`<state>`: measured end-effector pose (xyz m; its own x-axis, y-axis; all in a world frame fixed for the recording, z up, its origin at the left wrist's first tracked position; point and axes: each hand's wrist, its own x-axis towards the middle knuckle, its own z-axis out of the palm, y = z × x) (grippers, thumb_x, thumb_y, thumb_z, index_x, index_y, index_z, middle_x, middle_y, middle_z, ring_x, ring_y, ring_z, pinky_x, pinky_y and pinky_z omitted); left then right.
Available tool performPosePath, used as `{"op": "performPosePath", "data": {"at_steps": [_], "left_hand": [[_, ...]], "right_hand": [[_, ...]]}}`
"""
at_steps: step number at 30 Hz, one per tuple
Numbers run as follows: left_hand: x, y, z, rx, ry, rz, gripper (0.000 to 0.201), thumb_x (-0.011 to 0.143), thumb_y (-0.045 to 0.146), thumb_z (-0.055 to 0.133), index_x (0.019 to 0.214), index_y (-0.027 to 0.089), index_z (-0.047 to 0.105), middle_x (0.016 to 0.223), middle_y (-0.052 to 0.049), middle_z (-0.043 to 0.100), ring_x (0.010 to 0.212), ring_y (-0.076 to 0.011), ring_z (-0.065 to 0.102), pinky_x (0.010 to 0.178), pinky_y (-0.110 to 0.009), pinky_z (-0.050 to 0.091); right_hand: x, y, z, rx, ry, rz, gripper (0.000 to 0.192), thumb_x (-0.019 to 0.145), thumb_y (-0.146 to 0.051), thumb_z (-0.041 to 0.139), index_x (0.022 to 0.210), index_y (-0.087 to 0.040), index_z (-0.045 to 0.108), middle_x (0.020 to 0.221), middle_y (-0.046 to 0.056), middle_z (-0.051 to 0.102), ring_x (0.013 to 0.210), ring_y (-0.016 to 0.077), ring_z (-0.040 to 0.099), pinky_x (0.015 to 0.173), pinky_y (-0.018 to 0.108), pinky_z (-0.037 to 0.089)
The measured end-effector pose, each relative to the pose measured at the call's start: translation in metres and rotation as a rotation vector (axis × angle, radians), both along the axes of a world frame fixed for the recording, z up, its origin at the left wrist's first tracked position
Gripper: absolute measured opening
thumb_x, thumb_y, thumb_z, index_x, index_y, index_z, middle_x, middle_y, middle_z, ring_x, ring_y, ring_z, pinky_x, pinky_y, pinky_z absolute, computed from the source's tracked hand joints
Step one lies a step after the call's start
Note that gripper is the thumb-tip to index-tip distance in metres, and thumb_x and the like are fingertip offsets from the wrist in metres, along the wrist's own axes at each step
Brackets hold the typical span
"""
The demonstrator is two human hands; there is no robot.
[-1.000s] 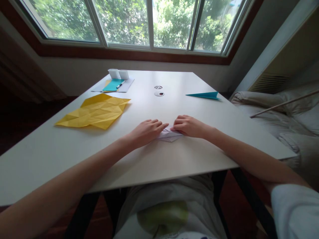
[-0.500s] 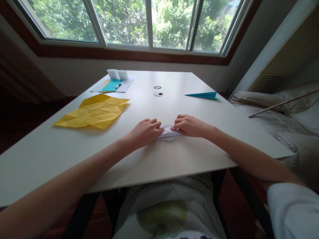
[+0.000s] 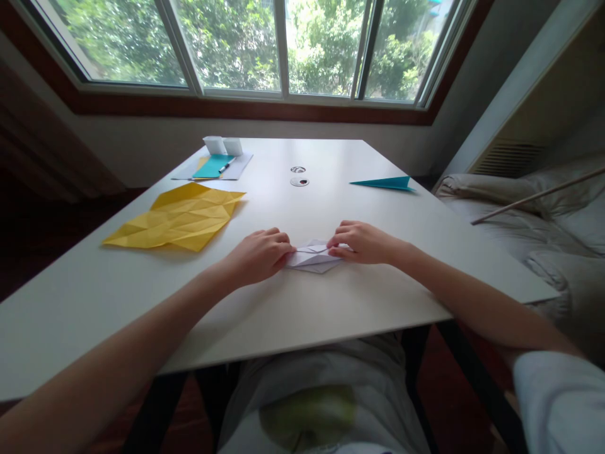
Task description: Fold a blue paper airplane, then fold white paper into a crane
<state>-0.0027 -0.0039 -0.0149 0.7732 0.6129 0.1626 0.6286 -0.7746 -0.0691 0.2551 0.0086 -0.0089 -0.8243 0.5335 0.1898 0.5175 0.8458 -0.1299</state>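
From the head camera, a small folded white paper (image 3: pixel 312 257) lies flat on the white table (image 3: pixel 331 296), close to the near edge and roughly at the centre of the view. The left hand (image 3: pixel 258 255) comes in from 8 o'clock and presses curled fingers on the paper's left end; the right hand (image 3: pixel 362 243) comes in from 4 o'clock and pinches the right end with its fingertips, so both hands are closed on the same piece with a short stretch of paper showing between them. The step in hand looks like setting a crease on this piece. To do it well, I judge the left hand should hold its end pinned flat while the right lines up the edges before pressing, then runs a fingertip firmly along the fold from the middle outward; the paper is small and light, so any slack will let it slide and skew the crease. At 10 o'clock from the hands lies a creased yellow sheet (image 3: pixel 177 217), well apart; at 1 o'clock a teal folded paper (image 3: pixel 385 183); farther off at 11 o'clock a teal card (image 3: pixel 212 166) with a pen (image 3: pixel 227 165).
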Motion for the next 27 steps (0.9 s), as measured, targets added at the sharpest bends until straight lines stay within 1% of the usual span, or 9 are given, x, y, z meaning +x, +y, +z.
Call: {"op": "performPosePath", "data": {"at_steps": [3,5,9,11,13,15,19,23,27], "left_hand": [[0.0,0.0,0.001,-0.011,-0.022,0.016,0.029,0.089,0.035,0.041,0.092,0.021,0.066,0.087,-0.005,0.064,0.083,-0.0176,0.055,0.07,-0.028,0.042],[0.001,-0.001,0.001,0.005,-0.009,0.02,0.033,0.087,0.044,0.043,0.09,0.019,0.066,0.087,-0.005,0.064,0.083,-0.0192,0.056,0.07,-0.03,0.042],[0.003,-0.004,0.0,0.032,-0.019,0.03,0.038,0.082,0.051,0.047,0.09,0.018,0.064,0.088,-0.006,0.064,0.086,-0.0219,0.055,0.07,-0.032,0.043],[0.005,-0.005,-0.002,0.018,-0.057,0.033,0.036,0.083,0.049,0.047,0.091,0.018,0.064,0.089,-0.006,0.064,0.088,-0.022,0.055,0.072,-0.032,0.044],[0.007,-0.006,-0.005,-0.016,-0.106,0.009,0.032,0.084,0.044,0.048,0.096,0.019,0.064,0.093,-0.007,0.065,0.091,-0.0214,0.056,0.076,-0.032,0.045],[0.01,-0.006,-0.007,-0.06,-0.149,-0.042,0.029,0.085,0.036,0.048,0.104,0.019,0.061,0.1,-0.007,0.064,0.095,-0.0201,0.056,0.08,-0.031,0.045],[0.013,-0.007,-0.01,-0.122,-0.182,-0.169,0.032,0.088,0.022,0.042,0.117,0.021,0.055,0.114,-0.006,0.061,0.102,-0.0175,0.055,0.088,-0.031,0.043],[0.012,-0.006,-0.012,-0.118,-0.16,-0.197,0.033,0.089,0.02,0.041,0.118,0.027,0.057,0.117,-0.006,0.06,0.104,-0.0178,0.056,0.09,-0.032,0.043],[0.01,-0.005,-0.01,-0.131,-0.157,-0.22,0.033,0.089,0.019,0.041,0.117,0.024,0.058,0.118,-0.007,0.06,0.104,-0.018,0.056,0.089,-0.031,0.044]], "right_hand": [[-0.003,-0.001,-0.005,0.024,0.008,-0.084,0.031,0.087,-0.04,0.045,0.089,-0.016,0.065,0.08,0.008,0.064,0.078,0.0172,0.054,0.07,0.028,0.039],[-0.005,-0.002,-0.009,0.051,-0.001,-0.12,0.031,0.087,-0.041,0.047,0.089,-0.016,0.064,0.081,0.008,0.062,0.076,0.0169,0.054,0.066,0.027,0.039],[-0.006,-0.001,-0.016,0.087,0.003,-0.126,0.028,0.086,-0.04,0.049,0.088,-0.015,0.062,0.085,0.008,0.061,0.079,0.0181,0.053,0.067,0.027,0.039],[-0.007,0.0,-0.017,0.073,0.033,-0.106,0.025,0.085,-0.038,0.051,0.089,-0.015,0.062,0.086,0.008,0.062,0.083,0.0191,0.052,0.07,0.028,0.04],[-0.008,0.0,-0.018,0.046,0.068,-0.08,0.023,0.085,-0.035,0.052,0.09,-0.016,0.062,0.087,0.008,0.062,0.086,0.0194,0.052,0.072,0.028,0.041],[-0.008,0.0,-0.018,0.025,0.092,-0.058,0.021,0.085,-0.033,0.052,0.092,-0.017,0.063,0.088,0.008,0.063,0.087,0.0192,0.052,0.074,0.029,0.042],[-0.008,0.0,-0.017,0.012,0.103,-0.044,0.019,0.085,-0.03,0.053,0.092,-0.016,0.063,0.087,0.008,0.063,0.086,0.0191,0.053,0.075,0.03,0.043],[-0.009,0.001,-0.018,0.015,0.106,-0.048,0.018,0.085,-0.028,0.052,0.092,-0.016,0.064,0.087,0.008,0.063,0.086,0.0191,0.054,0.074,0.03,0.044],[-0.009,0.0,-0.017,-0.006,0.098,-0.019,0.019,0.086,-0.026,0.05,0.096,-0.016,0.063,0.093,0.009,0.064,0.087,0.0186,0.056,0.076,0.03,0.044]]}}
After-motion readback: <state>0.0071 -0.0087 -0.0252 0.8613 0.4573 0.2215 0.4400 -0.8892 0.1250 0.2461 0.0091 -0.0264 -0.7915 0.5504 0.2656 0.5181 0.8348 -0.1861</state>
